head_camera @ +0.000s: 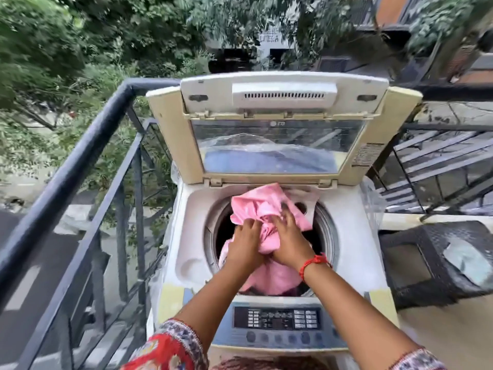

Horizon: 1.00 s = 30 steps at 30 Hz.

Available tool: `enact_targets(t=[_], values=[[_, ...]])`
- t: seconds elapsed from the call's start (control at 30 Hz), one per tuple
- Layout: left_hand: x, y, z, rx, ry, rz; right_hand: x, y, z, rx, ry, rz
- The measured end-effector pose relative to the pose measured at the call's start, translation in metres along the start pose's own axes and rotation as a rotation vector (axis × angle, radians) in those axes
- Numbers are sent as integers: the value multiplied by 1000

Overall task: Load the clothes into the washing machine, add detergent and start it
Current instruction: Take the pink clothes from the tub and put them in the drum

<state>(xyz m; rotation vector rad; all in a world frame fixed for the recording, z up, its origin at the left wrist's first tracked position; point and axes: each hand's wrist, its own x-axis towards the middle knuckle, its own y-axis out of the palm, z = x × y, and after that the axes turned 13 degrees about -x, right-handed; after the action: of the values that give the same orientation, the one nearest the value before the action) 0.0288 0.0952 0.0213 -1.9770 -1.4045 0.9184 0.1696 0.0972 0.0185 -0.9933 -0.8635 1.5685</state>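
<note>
Top-loading washing machine [354, 236] stands against a dark metal balcony railing [80, 161], its lid [280, 145] raised upright at the far side. The casing is white to cream and looks yellowed along the lid frame. The control panel [277, 320] runs along the near edge, blue-grey, with a dark display and a row of round buttons; its legends are too small to read.

A pink garment [262, 206] lies bunched over the drum opening [324, 228]. Its upper part rises above the rim toward the lid hinge, and its lower folds hang down inside the drum at the near side. The cloth is plain, pale pink and heavily creased.

The left hand [244, 243] is clenched on the garment at the middle of the opening, fingers dug into the folds. The right hand [289, 240] grasps the same cloth just beside it, fingers curled over the bunch; a red thread bracelet [314, 264] circles that wrist.

The drum interior is mostly covered by the cloth and both hands; whatever lies beneath cannot be made out. The right fingertips are blurred. A clear plastic sheet [372, 201] drapes the machine's right side. A dark woven stool [437, 260] stands to the right.
</note>
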Motion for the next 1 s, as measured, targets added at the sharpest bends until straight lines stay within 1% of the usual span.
enact_targets(t=[0.07, 0.13, 0.23, 0.37, 0.53, 0.6, 0.7, 0.9, 1.0], values=[[1, 14, 8, 43, -32, 61, -2, 12, -12, -38, 2, 119], [1, 22, 12, 52, -51, 57, -4, 20, -19, -83, 12, 160], [1, 23, 9, 44, -19, 48, -5, 19, -26, -110, 13, 131], [5, 16, -8, 4, 35, 38, -8, 5, -28, -130, 20, 31], [7, 14, -39, 16, 210, 38, -25, -20, -32, -128, 88, -74], [6, 17, -56, 3, 280, 57, -40, -30, -37, -142, 147, -140], [-3, 29, -86, 7, 408, 124, -78, -43, -51, -130, 292, -227], [-39, 77, -161, 119, 638, 323, -179, -56, -95, -107, 569, -340], [-68, 112, -199, 195, 757, 389, -237, -59, -122, -67, 706, -385]])
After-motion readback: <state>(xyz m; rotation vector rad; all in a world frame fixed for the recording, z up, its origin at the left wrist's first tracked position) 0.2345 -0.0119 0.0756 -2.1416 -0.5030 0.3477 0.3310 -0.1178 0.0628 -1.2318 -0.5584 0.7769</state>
